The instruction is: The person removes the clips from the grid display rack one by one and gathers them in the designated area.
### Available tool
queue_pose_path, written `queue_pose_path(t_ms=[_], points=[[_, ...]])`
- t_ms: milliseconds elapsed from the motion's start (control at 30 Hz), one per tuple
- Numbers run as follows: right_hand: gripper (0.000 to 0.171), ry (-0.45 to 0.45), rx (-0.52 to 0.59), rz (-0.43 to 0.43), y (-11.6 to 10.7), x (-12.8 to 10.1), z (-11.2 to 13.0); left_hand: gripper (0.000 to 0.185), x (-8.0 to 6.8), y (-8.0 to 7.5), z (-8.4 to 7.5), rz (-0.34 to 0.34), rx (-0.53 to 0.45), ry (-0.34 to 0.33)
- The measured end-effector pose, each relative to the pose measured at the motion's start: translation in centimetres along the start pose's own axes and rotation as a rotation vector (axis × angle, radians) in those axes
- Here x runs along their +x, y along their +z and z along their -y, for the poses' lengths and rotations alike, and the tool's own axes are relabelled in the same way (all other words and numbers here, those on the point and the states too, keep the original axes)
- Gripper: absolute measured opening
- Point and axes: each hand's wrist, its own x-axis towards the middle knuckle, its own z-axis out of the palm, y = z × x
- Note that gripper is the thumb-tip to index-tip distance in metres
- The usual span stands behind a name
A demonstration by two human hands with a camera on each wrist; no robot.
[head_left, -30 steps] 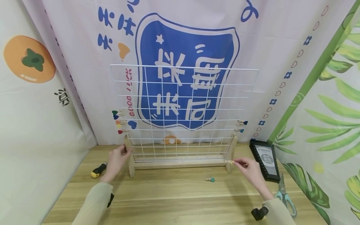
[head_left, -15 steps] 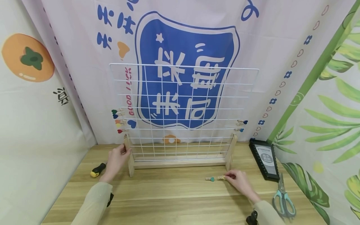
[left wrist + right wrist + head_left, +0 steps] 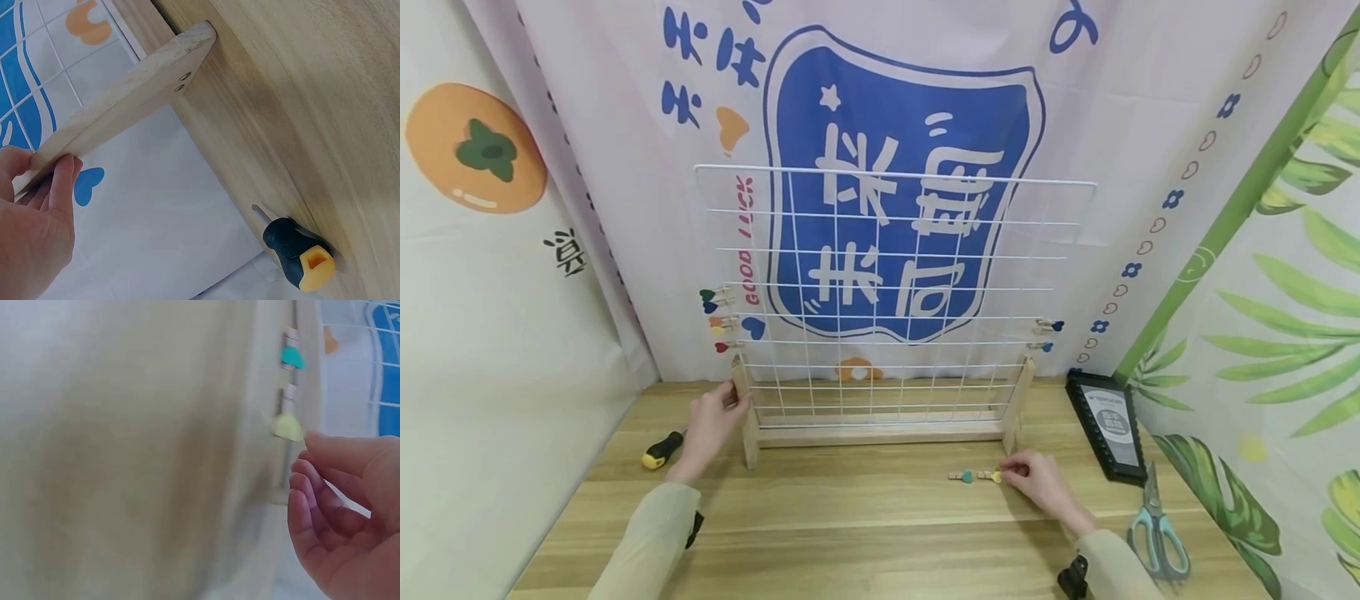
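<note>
A white wire grid [image 3: 895,289] stands upright in a wooden stand [image 3: 880,437]. My left hand [image 3: 717,421] holds the stand's left upright [image 3: 125,94] near its top, thumb on one side and fingers on the other. On the table before the stand lie two small wooden clothespins in a row, one with a teal heart [image 3: 966,477], one with a yellow heart [image 3: 996,477]. Beside the yellow-heart clothespin is my right hand [image 3: 1041,483], fingers loosely bent. In the right wrist view its thumb tip is close to the yellow heart; contact is hard to tell.
Heart clothespins [image 3: 718,323] hang on the grid's left edge, and two blue-heart ones [image 3: 1048,336] on its right. A yellow-black screwdriver [image 3: 662,450] lies left. At right are a black tray-like case [image 3: 1107,425] and teal-handled scissors [image 3: 1157,533]. A printed curtain hangs behind.
My right hand has brought the yellow-heart clothespin down from beside the right upright to the table next to the teal one, and its fingers have come off it. The left hand stays put.
</note>
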Motion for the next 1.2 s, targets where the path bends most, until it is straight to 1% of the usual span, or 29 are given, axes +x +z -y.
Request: queue_pose_path(t_ms=[67, 133, 267, 400, 500, 567, 667, 767, 900, 1200], points=[[0.011, 0.011, 0.017, -0.022, -0.9, 0.3, 0.3, 0.020, 0.0, -0.1, 0.0, 0.004, -0.005, 0.000], [0.013, 0.020, 0.026, -0.053, -2.4, 0.7, 0.9, 0.020, 0.0, -0.1, 0.0, 0.005, -0.004, -0.001], [0.018, -0.007, 0.011, -0.152, -6.7, 2.1, 2.6, 0.020, 0.0, 0.0, 0.1, 0.008, -0.003, -0.002], [0.021, -0.053, 0.022, -0.349, -11.2, 3.8, 4.3, 0.020, 0.0, 0.1, 0.3, 0.007, -0.001, -0.004], [0.023, -0.067, 0.063, -0.486, -13.7, 5.1, 5.5, 0.019, 0.0, 0.1, 0.4, 0.004, 0.001, -0.003], [0.026, -0.067, 0.087, -0.523, -14.8, 5.9, 6.0, 0.019, 0.0, 0.1, 0.4, 0.002, 0.000, 0.001], [0.030, -0.059, 0.090, -0.532, -15.9, 7.0, 6.2, 0.018, 0.0, 0.1, 0.4, -0.001, -0.010, 0.007], [0.033, -0.048, 0.076, -0.484, -16.3, 7.8, 6.2, 0.017, -0.2, 0.2, 0.4, -0.002, -0.016, 0.012], [0.031, -0.053, 0.056, -0.439, -16.5, 8.2, 6.1, 0.016, -0.3, 0.3, 0.4, 0.002, -0.013, 0.011], [0.027, -0.047, 0.009, -0.486, -16.5, 8.3, 6.1, 0.016, 0.0, 0.2, 0.5, -0.004, -0.022, 0.007]])
